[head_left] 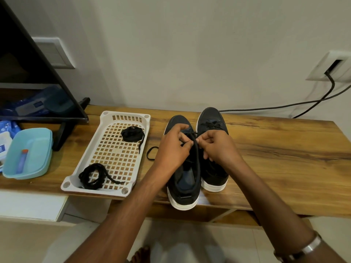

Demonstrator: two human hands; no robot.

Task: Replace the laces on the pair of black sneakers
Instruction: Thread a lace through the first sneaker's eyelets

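Two black sneakers with white soles stand side by side on the wooden table point(275, 149), toes toward the wall. Over the left sneaker point(185, 186), my left hand point(174, 147) and my right hand point(216, 147) each pinch its black lace point(195, 141) above the upper eyelets. A loop of this lace point(152, 152) trails onto the table to the left. The right sneaker point(212, 118) is laced. Two bundled black laces lie in the white perforated tray point(89, 164): one at the far end point(133, 134), one at the near end point(93, 176).
A light blue container point(28, 152) holding a small tube sits at the left. A black monitor stand point(64, 128) rises behind it. A black cable point(303, 103) runs from a wall socket down behind the table. My foot shows on the floor below.
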